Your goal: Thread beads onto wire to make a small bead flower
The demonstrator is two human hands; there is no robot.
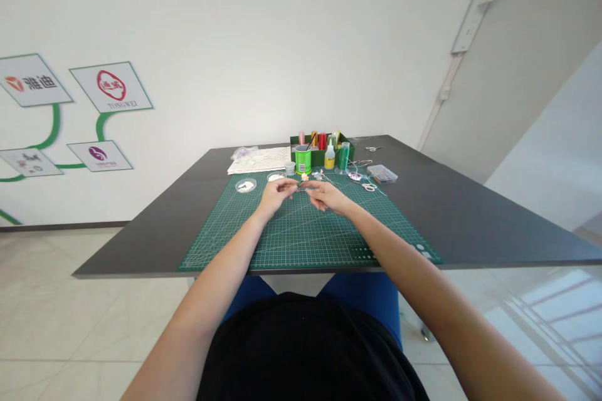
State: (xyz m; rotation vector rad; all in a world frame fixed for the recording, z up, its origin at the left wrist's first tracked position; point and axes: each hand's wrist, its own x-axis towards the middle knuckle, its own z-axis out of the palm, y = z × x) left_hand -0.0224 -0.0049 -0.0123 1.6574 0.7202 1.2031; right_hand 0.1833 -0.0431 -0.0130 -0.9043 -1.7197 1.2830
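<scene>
Two hands meet over the far half of a gridded mat.
The left hand [278,193] pinches a small piece [299,184], too tiny to identify; the right hand [328,194] half-curls against it, its grip unclear. A green can [303,163] and bottle [330,157] crowd the far side; the mat [310,235] runs nearly to the table's [169,213] near edge, dark tabletop stretching left and right.

Small thin green piece [300,183]: pinched in the left hand [278,193], right hand [330,195] close against it; outline too small to tell.
Pale peach flower-like piece [305,177]: just beyond; attachment unclear.
</scene>
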